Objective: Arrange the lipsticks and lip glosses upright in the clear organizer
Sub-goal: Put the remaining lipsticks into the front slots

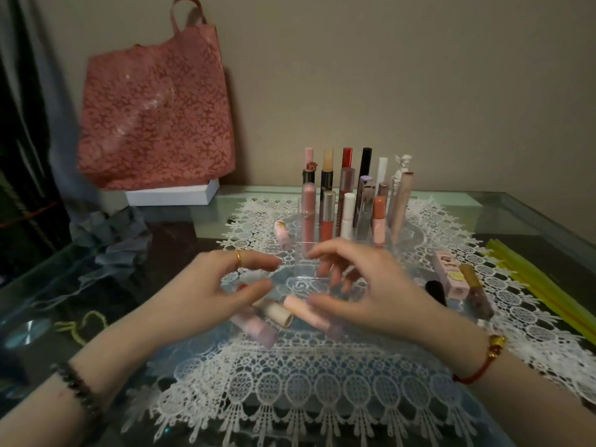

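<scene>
The clear organizer stands on the lace mat in the middle of the table. Several lipsticks and glosses stand upright in its back rows; its front cells look empty. Just below it, loose tubes lie flat: a pale pink one, a cream one and a pink one. My left hand and my right hand hover above these tubes, fingers spread, holding nothing. One pink tube lies to the organizer's left. A pink box-shaped lipstick and a gold-capped gloss lie on the right.
A pink floral bag leans on the wall over a white box at back left. Grey ruffled fabric lies on the left, yellow strips at the right edge. A white lace mat covers the glass table.
</scene>
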Action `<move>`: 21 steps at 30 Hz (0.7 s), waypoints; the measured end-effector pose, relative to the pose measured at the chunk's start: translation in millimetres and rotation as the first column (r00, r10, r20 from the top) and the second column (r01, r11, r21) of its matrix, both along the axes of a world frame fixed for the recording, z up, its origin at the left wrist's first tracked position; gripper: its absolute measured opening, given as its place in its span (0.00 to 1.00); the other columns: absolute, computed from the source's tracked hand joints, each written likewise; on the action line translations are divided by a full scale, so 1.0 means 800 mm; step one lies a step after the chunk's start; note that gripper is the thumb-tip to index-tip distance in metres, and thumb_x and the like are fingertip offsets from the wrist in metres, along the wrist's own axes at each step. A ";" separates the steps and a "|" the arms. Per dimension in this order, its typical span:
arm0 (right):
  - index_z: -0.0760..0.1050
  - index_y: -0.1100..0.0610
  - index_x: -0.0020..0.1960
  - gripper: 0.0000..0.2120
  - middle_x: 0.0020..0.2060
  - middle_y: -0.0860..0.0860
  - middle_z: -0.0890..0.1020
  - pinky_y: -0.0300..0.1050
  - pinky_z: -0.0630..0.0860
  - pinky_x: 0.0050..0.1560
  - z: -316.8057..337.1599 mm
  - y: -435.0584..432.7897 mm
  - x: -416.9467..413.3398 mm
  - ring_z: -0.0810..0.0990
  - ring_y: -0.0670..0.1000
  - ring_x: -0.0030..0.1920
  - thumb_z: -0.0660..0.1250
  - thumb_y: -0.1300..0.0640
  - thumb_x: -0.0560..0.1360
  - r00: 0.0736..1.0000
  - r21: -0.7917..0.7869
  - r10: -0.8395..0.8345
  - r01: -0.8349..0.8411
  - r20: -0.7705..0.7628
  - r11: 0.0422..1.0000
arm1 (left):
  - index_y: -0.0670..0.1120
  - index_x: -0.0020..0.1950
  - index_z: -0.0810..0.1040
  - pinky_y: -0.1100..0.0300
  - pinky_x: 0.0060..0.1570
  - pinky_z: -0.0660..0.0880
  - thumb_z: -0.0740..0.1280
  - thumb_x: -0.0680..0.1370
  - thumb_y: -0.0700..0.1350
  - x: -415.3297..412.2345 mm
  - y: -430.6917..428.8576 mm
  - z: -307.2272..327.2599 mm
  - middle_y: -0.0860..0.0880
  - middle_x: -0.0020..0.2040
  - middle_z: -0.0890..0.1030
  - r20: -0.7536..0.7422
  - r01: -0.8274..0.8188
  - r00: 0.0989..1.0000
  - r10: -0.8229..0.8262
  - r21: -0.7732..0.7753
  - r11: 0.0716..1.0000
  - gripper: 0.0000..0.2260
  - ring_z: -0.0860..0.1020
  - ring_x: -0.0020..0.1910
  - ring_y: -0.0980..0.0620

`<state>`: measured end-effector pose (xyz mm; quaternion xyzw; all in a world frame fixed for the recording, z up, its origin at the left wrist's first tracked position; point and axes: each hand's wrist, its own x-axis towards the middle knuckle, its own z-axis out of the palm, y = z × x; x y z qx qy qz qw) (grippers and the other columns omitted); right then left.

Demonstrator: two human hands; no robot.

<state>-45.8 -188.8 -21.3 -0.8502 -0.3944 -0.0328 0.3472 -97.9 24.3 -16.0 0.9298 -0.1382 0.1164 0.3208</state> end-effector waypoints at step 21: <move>0.73 0.47 0.47 0.06 0.35 0.43 0.75 0.37 0.71 0.33 -0.010 -0.007 0.008 0.71 0.42 0.34 0.65 0.55 0.70 1.000 -0.167 0.020 -0.021 -0.009 0.986 | 0.54 0.50 0.77 0.62 0.49 0.75 0.69 0.71 0.52 0.021 -0.049 -0.028 0.57 0.47 0.79 -0.017 0.027 1.000 -0.024 0.178 0.984 0.09 0.76 0.45 0.60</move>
